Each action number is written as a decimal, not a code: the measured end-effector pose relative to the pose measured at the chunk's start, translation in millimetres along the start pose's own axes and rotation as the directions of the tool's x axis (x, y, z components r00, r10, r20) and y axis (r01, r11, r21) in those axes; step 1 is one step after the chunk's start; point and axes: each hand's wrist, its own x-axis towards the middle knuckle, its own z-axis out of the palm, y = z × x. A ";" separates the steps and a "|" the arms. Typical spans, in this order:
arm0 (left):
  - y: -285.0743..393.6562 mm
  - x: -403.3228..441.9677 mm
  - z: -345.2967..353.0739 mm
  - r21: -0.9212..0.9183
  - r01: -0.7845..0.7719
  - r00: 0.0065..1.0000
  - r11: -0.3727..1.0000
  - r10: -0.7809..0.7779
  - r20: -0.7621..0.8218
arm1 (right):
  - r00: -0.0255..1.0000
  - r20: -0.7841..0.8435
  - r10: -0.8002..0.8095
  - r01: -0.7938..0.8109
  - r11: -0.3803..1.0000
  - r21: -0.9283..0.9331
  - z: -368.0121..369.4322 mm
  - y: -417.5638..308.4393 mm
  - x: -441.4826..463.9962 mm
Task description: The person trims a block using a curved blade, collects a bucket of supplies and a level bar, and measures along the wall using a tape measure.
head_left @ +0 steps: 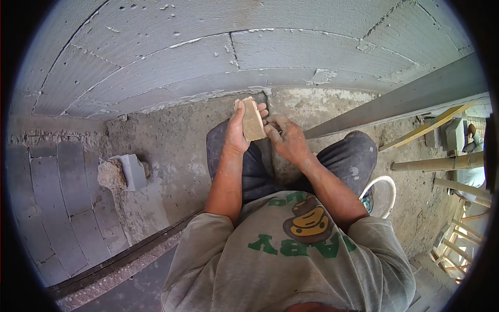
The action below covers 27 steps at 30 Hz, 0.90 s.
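My left hand (238, 126) is closed around a small tan rectangular block (253, 124), its thumb along the left side and fingertips showing past the right edge. What the block is made of, I cannot tell; its edges look rough and paler. Just right of it is my right hand (288, 138), fingers bent and thumb apart from them. Its thumb and fingertips are at the block's lower right edge, and whether they press on it is unclear. Both hands are above my dark trousers (343, 158), between my bent knees.
A grey block wall (182, 57) rises in front. On the left are a mortar lump with a grey block piece (134, 171) and laid grey blocks (73, 182). A grey metal beam (395, 99) slants at right, near a white bucket (384, 197), timber poles (436, 164) and another person's hand (470, 145).
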 end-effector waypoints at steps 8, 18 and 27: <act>-2.6 -4.4 10.5 0.111 0.038 0.999 0.993 -0.041 0.031 | 0.990 -0.125 -0.064 0.068 0.997 0.024 -0.1 4.4 3.3; -3.4 -15.0 4.4 0.463 0.116 0.993 0.879 -0.100 -0.058 | 0.991 0.117 0.060 -0.031 0.971 -0.239 -9.5 8.8 4.3; 4.5 -19.5 3.5 0.401 0.116 0.990 0.909 -0.137 0.023 | 0.931 0.304 0.200 -0.235 0.968 0.083 -7.6 4.5 6.2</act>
